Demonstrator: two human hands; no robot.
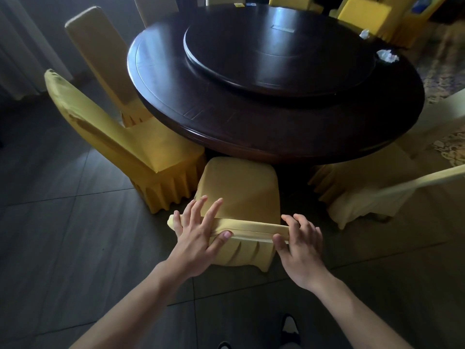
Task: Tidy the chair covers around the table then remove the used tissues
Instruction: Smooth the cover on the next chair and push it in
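Chair cover (pixel 239 187) on the nearest chair, tucked under the worktop (pixel 161 79): being straightened, first step under way. Left hand (pixel 201 238) pinching the top-edge fabric, fingers spread over the back. Right hand (pixel 299 245) curling round the other corner. Probably needing an even downward tug next. Used tissues (pixel 387 56) waiting at far right on the worktop, untouched.

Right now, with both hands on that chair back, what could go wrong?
The left hand and right hand pinch the yellow cover along the chair's top edge; uneven pulling might leave it skewed. The two crumpled tissues lie on the table's far right edge, easy to overlook.
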